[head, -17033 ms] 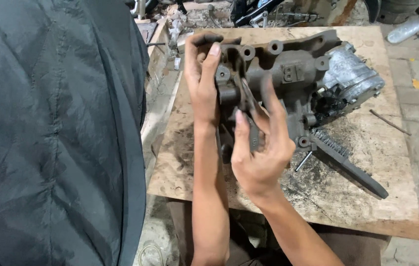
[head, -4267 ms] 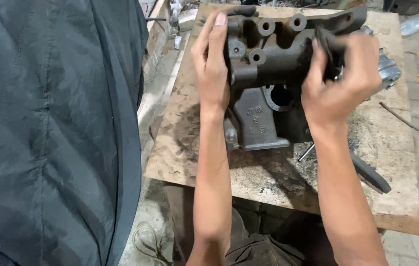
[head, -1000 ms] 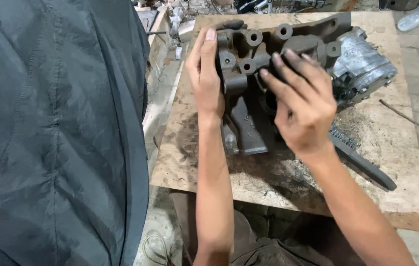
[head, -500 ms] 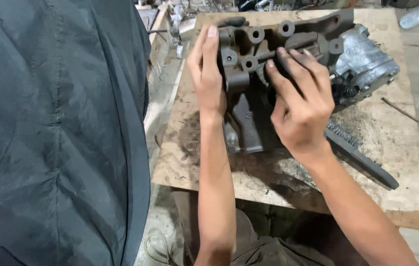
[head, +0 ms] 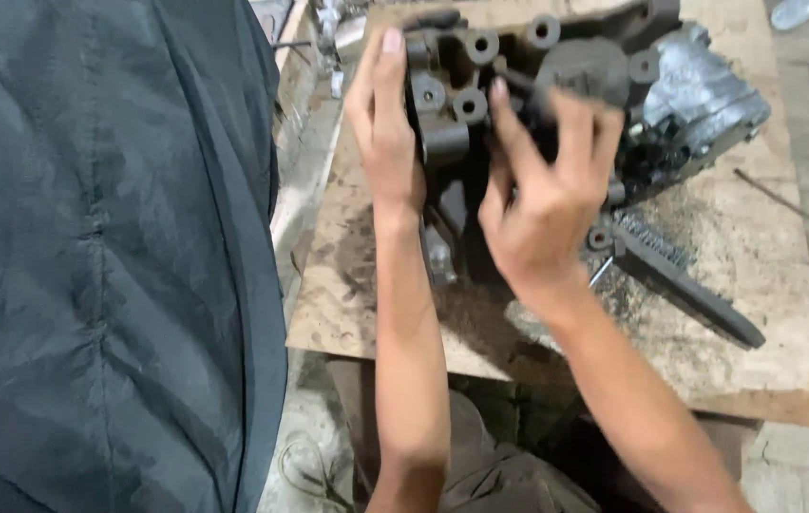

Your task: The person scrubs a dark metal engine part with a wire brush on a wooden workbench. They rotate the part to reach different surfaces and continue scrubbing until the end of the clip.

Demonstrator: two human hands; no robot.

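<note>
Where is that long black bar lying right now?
The long black bar lies slantwise on the wooden board, toward its right side, just right of the right hand and below the big metal casting.

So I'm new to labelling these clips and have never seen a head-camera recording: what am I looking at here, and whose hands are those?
There is no machine here. A person wears one camera on the head, so the picture looks down along their own bare arms. The left hand lies flat against the left side of a dark grey, greasy cast-metal housing with round bolt holes. The right hand rests on its front, fingers spread over it. The picture is slightly blurred, so I cannot tell how firmly either hand grips. The housing stands on a stained wooden board that serves as a worktop. Behind it sits a lighter silvery metal casting, and a long black flat tool lies to the right. The big dark cloth on the left is a garment close to the camera.
</note>
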